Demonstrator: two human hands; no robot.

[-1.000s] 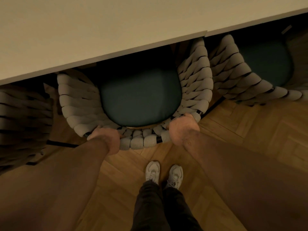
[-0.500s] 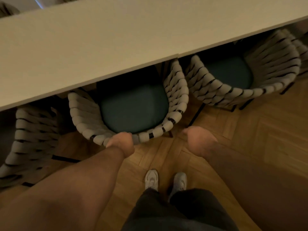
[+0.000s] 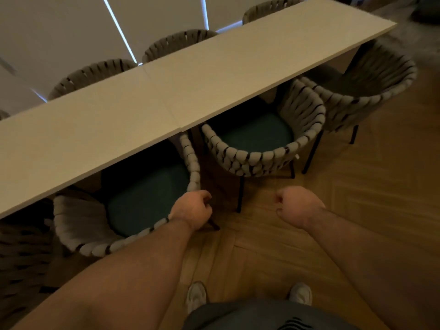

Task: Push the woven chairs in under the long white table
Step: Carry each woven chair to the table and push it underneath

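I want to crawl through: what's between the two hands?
In the head view, bare wood floor and one black chair leg lie between the left hand and right hand.

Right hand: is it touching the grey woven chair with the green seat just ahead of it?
Apart. The head view shows a strip of wooden floor between the curled right hand and the grey woven chair ahead of it.
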